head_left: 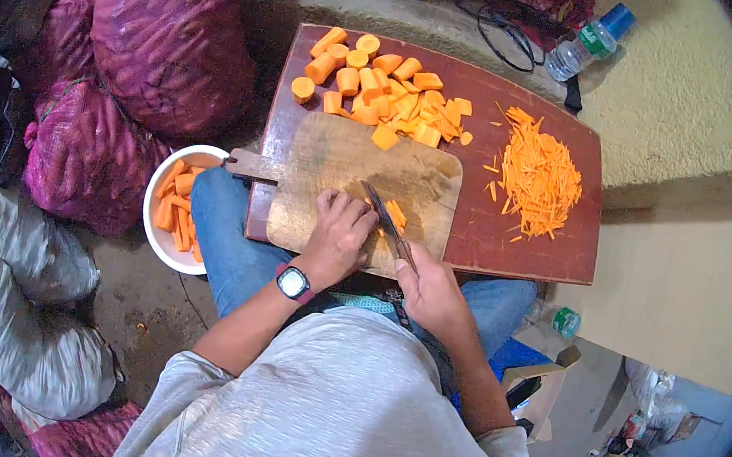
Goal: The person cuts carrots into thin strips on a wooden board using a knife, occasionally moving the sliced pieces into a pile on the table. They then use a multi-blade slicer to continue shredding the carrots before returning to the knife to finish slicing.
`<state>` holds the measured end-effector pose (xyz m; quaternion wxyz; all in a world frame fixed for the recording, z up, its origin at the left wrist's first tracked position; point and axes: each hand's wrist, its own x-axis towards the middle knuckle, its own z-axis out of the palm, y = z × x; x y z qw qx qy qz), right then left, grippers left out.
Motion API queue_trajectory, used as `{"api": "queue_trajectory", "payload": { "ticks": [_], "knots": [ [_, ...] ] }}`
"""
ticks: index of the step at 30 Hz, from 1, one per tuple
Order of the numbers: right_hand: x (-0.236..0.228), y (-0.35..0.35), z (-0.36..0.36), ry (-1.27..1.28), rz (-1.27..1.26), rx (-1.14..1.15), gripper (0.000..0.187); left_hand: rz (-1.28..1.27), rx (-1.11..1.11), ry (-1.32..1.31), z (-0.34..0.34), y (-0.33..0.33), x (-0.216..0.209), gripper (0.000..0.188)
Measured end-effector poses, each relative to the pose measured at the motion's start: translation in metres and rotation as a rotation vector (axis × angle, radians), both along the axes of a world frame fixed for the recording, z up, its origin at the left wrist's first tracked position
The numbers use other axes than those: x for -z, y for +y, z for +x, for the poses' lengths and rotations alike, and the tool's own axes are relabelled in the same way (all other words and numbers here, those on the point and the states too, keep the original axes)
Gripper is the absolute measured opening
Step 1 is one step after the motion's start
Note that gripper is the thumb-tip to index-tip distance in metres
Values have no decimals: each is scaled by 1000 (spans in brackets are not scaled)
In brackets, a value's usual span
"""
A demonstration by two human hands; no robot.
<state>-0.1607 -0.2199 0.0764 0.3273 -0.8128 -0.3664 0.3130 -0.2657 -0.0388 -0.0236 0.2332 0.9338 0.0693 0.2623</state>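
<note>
On a wooden cutting board [320,156] lies a carrot piece, mostly covered by my left hand [341,236], whose curled fingers press it down. My right hand [433,292] grips a kitchen knife [385,220] by its handle, the blade running up beside my left fingertips. Thin carrot sticks [397,214] lie just right of the blade. Beyond the board sits a heap of carrot chunks and slices [382,86]. A pile of carrot matchsticks [538,180] rests to the right. All this stands on a dark red tabletop [472,250].
A white bucket [153,215] of carrot pieces stands by my left knee. Purple-red mesh sacks [176,35] and white sacks [31,317] crowd the left. A plastic bottle with a blue cap [590,45] lies on the ledge beyond the table. A black cable [505,37] lies near it.
</note>
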Motion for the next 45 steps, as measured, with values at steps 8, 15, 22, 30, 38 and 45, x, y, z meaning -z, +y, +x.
{"api": "queue_trajectory", "payload": {
  "ticks": [8, 15, 22, 30, 38, 45],
  "knots": [
    [9, 3, -2, -127, -33, -73, 21, 1, -3, -57, 0, 1, -3, 38],
    [-5, -6, 0, 26, 203, 88, 20, -137, -51, -72, 2, 1, 10, 29],
    [-9, -7, -1, 70, 135, 42, 20, -160, -58, -102, -1, 2, 10, 25],
    [9, -2, -8, -167, -47, -86, 29, -96, -60, -74, 2, 2, -3, 22],
    [-11, -17, -11, -39, 13, -55, 33, -144, -71, -114, 2, 2, -6, 17],
    [-27, -36, -8, -36, 100, 65, 27, -182, -125, -62, 7, 3, -5, 13]
  ]
}}
